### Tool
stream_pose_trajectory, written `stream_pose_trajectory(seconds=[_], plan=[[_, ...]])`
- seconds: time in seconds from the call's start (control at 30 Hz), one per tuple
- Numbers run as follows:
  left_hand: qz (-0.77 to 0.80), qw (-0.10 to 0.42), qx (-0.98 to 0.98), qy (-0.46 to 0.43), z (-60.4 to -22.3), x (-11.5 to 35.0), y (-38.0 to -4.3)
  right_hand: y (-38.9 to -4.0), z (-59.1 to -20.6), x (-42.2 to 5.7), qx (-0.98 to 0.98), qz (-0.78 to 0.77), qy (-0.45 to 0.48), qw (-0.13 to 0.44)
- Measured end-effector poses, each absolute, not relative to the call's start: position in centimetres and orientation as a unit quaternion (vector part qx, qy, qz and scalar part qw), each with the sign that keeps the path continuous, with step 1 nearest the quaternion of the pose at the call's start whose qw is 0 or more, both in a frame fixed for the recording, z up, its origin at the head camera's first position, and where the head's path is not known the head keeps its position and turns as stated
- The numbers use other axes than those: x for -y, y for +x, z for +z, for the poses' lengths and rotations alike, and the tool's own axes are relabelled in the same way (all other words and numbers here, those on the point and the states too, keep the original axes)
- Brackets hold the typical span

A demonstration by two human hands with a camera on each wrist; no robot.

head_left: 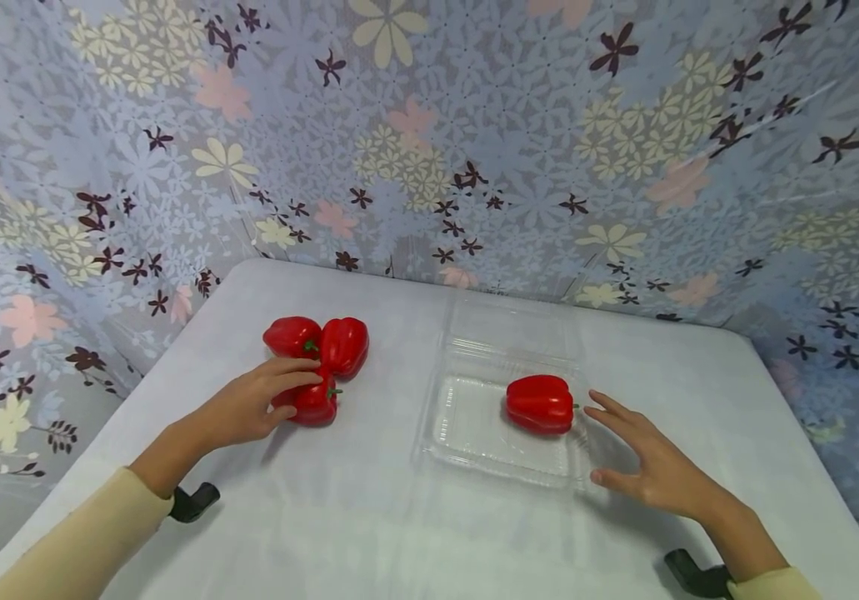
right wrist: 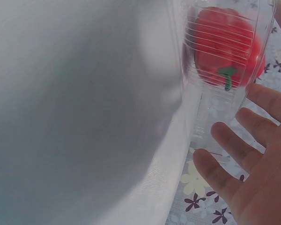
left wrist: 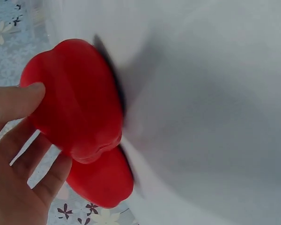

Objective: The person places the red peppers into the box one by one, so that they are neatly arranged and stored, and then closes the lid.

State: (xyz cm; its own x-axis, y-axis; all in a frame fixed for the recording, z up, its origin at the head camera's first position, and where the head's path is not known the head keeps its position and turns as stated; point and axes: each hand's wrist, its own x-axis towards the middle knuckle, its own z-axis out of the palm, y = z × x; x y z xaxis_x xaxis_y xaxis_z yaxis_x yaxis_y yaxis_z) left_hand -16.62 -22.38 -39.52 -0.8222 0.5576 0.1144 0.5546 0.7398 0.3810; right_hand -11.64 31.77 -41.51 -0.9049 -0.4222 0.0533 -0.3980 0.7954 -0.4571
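Three glossy red bell peppers with green stems lie clustered on the left of the table. My left hand [head_left: 252, 400] has its fingers over the front pepper [head_left: 317, 406] and its thumb at the near side. In the left wrist view the thumb rests on that pepper [left wrist: 77, 101], with the fingers along its other side. Another red bell pepper [head_left: 539, 405] lies in a clear plastic container [head_left: 462, 417], stem to the right. Beside the container's right wall my right hand [head_left: 650, 462] holds nothing, fingers spread and thumb apart.
Behind the front pepper sit the other two, a left one [head_left: 290, 336] and a right one [head_left: 345, 346]. The container's clear lid [head_left: 515, 325] lies folded back toward the far edge. A white-covered table [head_left: 392, 533] meets a flowered cloth [head_left: 429, 150] behind it.
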Motion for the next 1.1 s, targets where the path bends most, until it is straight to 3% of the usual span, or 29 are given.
stream_pose_trajectory(seconds=[0.57, 0.9, 1.1], plan=[[0.210, -0.009, -0.933, 0.293, -40.1, 22.3, -16.2, -11.5, -41.4, -31.5, -0.947, -0.233, -0.219, 0.023], [0.196, -0.047, -0.937, 0.285, -40.4, 22.4, -16.0, -11.7, -41.3, -31.5, -0.948, -0.228, -0.219, 0.021], [0.202, -0.037, -0.936, 0.287, -40.4, 22.5, -15.6, -11.6, -41.2, -31.5, -0.948, -0.224, -0.225, 0.018]])
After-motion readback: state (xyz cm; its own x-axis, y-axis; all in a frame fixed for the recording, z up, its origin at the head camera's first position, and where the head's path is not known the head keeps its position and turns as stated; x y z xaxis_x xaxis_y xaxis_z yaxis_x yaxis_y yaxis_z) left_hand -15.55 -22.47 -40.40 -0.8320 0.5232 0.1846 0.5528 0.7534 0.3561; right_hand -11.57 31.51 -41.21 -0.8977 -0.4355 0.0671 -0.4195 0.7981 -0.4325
